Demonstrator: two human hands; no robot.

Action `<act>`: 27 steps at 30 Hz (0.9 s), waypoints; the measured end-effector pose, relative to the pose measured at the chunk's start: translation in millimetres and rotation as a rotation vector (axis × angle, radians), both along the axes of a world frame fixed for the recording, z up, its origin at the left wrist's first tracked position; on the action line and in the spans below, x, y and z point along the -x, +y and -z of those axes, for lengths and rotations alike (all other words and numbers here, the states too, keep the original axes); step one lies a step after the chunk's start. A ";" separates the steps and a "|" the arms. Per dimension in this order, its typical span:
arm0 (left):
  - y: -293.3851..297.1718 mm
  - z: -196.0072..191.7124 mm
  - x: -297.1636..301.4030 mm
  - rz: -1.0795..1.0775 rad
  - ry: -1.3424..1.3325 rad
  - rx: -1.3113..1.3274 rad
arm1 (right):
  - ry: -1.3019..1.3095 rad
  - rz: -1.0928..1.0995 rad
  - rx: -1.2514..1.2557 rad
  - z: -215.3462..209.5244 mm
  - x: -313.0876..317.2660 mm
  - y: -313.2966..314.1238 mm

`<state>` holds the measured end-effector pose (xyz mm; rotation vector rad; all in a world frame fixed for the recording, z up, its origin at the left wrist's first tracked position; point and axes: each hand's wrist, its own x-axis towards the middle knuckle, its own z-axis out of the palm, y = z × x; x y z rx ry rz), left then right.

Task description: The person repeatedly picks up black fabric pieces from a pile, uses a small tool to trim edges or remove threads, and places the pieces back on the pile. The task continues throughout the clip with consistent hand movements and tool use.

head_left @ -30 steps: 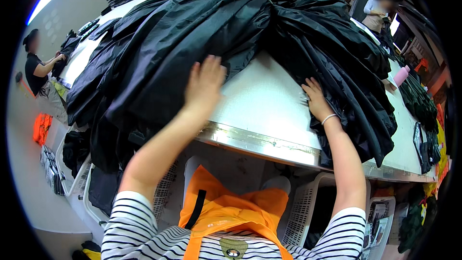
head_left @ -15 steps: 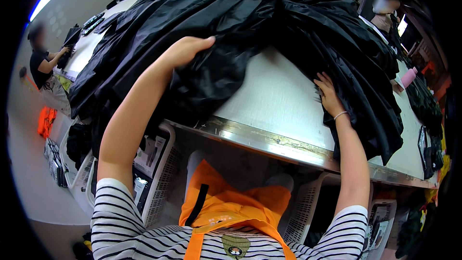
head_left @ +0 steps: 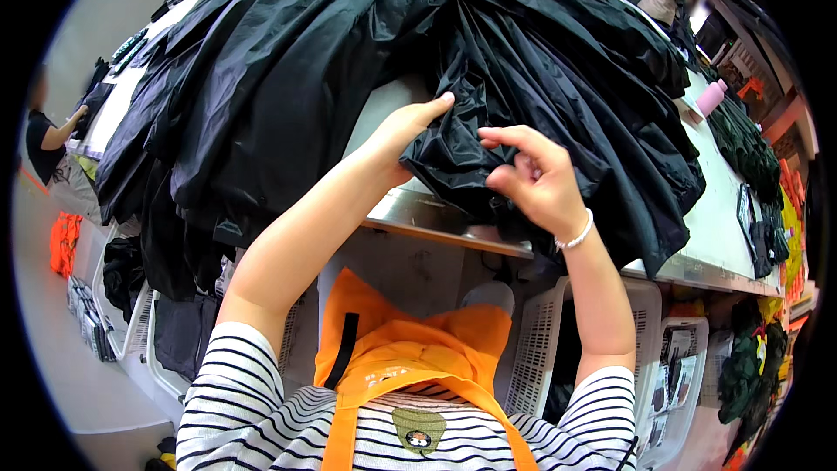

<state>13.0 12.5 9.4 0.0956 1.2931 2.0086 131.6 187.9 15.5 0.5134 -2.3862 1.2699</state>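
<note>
Two hands are up at the near edge of the worktop, both on the same thing: a crumpled fold of thin, glossy black fabric that hangs forward off a big heap of black garments, all creased and slick like raincoat material. The left hand reaches up from a bare forearm, fingers together and extended, thumb underneath, pinching the fold's left edge. The right hand, a pale beaded bracelet at its wrist, sits just right of the fold with fingers curled; its index finger and thumb seem to nip the fabric, though the dark cloth hides the exact contact. The fold lies between the two hands, right at the metal lip of the worktop. Below, an orange apron over a black-and-white striped shirt fills the lower view, and white perforated baskets stand under the worktop. At far left another person in black leans at the table.
</note>
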 end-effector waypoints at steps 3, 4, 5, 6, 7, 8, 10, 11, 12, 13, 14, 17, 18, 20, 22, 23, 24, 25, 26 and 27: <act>-1.3 15.0 0.9 0.191 0.166 -0.297 | 0.200 0.152 -0.133 9.1 -8.9 -21.8; -9.5 17.6 -0.1 0.305 0.304 -0.365 | 0.299 0.247 -0.129 17.7 -5.6 -21.4; -8.9 16.6 -20.7 0.210 0.443 -0.301 | 0.212 0.346 -0.065 21.1 -7.0 -18.2; -6.1 25.3 -39.9 0.068 0.574 -0.332 | 0.125 0.442 0.001 24.8 -8.3 -14.9; -6.9 28.9 -55.9 -0.065 0.929 -0.205 | 0.163 0.392 0.365 40.9 1.1 -5.1; -11.7 32.5 -68.5 -0.221 1.277 -0.060 | 0.024 0.320 0.616 41.4 -1.7 -5.5; -14.6 52.8 -82.3 -0.369 1.505 0.195 | -0.269 0.160 1.107 44.6 -10.7 -6.5; -8.7 55.7 -85.4 -0.445 1.496 0.245 | -0.276 0.113 1.262 54.1 -8.5 -11.9; -2.5 59.8 -87.3 -0.520 1.484 0.294 | -0.283 0.083 1.282 60.9 -10.7 -17.5; 0.3 61.7 -83.3 -0.474 1.299 0.222 | -0.312 0.041 1.255 62.2 -15.1 -21.0; 2.8 62.0 -80.8 -0.511 1.132 0.110 | -0.339 0.000 1.227 63.7 -20.5 -23.9; -16.2 54.5 -60.6 -0.571 1.263 0.176 | -0.224 0.324 1.012 51.6 -48.1 -38.7; -22.1 49.7 -56.2 -0.621 1.310 0.154 | -0.161 0.494 0.885 46.0 -54.3 -45.7; -26.5 42.9 -49.6 -0.588 1.496 0.224 | 0.342 0.456 0.470 43.9 -68.9 -41.4; -28.9 36.9 -47.0 -0.546 1.707 0.288 | 0.391 0.464 0.087 15.0 -76.6 -51.7; -30.2 32.8 -49.8 -0.483 1.799 0.343 | 0.500 0.442 -0.137 3.6 -65.3 -58.4; -30.4 30.0 -52.6 -0.437 1.880 0.380 | 0.502 0.427 -0.307 -0.2 -55.8 -62.9; -30.5 31.3 -52.4 -0.445 1.881 0.369 | 0.516 0.407 -0.469 -3.6 -46.5 -67.0; -29.7 33.9 -50.4 -0.455 1.882 0.354 | 0.426 0.400 -0.575 -0.7 -40.8 -66.7; -30.4 35.2 -49.5 -0.495 1.855 0.364 | 0.466 0.422 -0.634 4.3 -34.3 -59.6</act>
